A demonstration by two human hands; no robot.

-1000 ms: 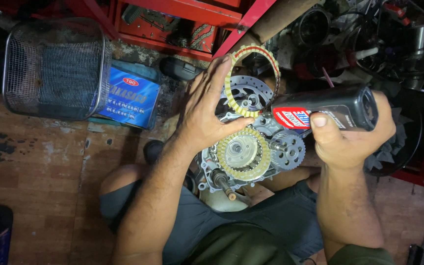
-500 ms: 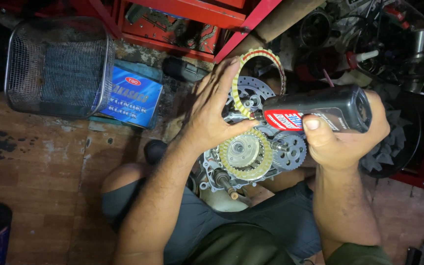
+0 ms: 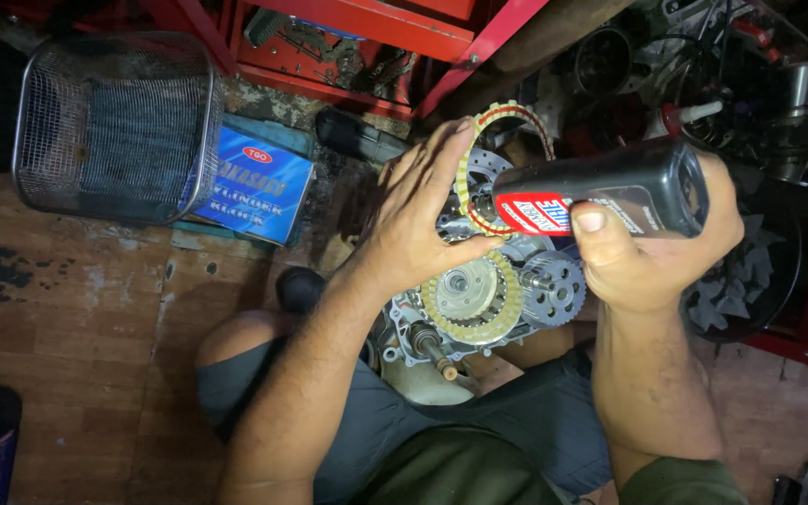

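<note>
While held upright: clutch friction plate (image 3: 468,178), thin, rigid, light, pinched at rim by left hand (image 3: 418,220).
Right hand (image 3: 652,252): clamped around smooth black oil bottle (image 3: 600,192).

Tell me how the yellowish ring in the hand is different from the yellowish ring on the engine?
The thin yellowish toothed ring with a red edge is held up in the left hand, tilted, and you can see through its open middle. The yellowish ring fitted on the grey metal engine part lies flat, with a round metal hub filling its centre. The black squeeze bottle in the right hand points at the held ring, not the fitted one. Both are round and similar in colour.
</note>
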